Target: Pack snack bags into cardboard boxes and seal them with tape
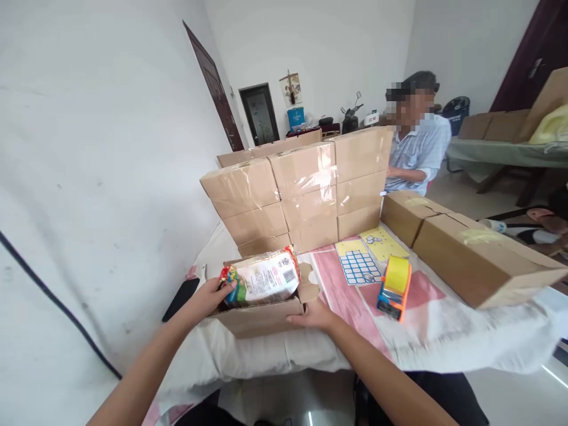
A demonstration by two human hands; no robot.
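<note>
At the left, the left hand (212, 294) holds the left end of a printed snack packet (261, 278), with the fingers closed around it. The packet lies tilted in the open cardboard box (260, 316) at the near edge of the bench (444, 337), and its right end still rises above the rim. To do this step well, the person should press the packet down flat, so it sits below the flaps before closing. The right hand (316, 318) rests with fingers spread flat against the front right corner of the box; it seems to steady the box, and it should keep it from sliding on the cloth. The small right flap (307, 283) stands open beside the packet, so it should not be caught under it. Behind the box a wall of taped cartons (306, 189) is stacked. Further right a tape dispenser (394, 288) lies on the cloth, near but apart from the box. At the far right, two long cartons (465, 248) lie on the bench, and another person (419, 154) sits behind.
</note>
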